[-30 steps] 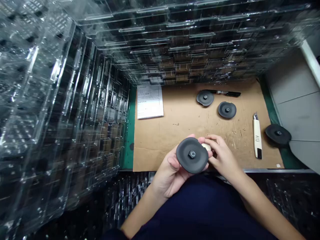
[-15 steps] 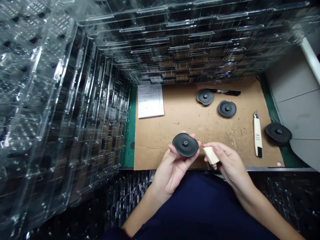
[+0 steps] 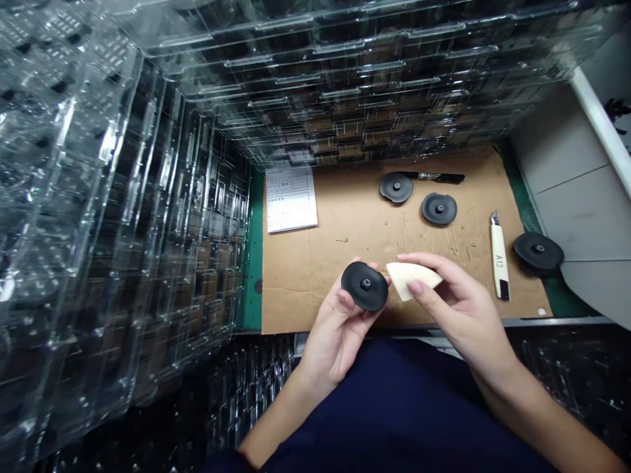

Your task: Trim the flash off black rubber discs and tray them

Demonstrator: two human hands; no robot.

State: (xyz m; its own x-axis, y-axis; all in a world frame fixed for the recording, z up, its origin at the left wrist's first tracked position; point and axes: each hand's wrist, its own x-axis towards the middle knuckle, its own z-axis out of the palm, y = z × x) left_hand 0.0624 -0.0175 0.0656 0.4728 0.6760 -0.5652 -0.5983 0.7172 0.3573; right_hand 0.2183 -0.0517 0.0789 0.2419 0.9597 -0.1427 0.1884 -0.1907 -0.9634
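Observation:
A black, dished disc [image 3: 375, 297] with a small hex-shaped stud at its centre rests in my left hand [image 3: 335, 328], gripped at the rim by thumb and fingers. Beside it, my right hand [image 3: 463, 309] pinches a cream wedge-shaped sponge [image 3: 400, 274] between thumb and fingers. The sponge's narrow tip points at the disc's right rim; I cannot tell whether they touch. Farther back on the cardboard sheet [image 3: 340, 263] lie two similar discs, one on the left [image 3: 389, 190] and one on the right [image 3: 434, 211].
Stacked clear plastic trays wall in the left [image 3: 162, 217] and back [image 3: 355, 85]. A black marker [image 3: 444, 177] lies near the rear discs. On the right are a cream utility knife [image 3: 499, 256] and another black disc [image 3: 530, 253]. A printed paper pad [image 3: 292, 209] sits at the back left.
My right hand has turned the sponge, so its broad wedge face now shows, and its tip is closer to the disc. The left hand still holds the disc. The view has shifted slightly.

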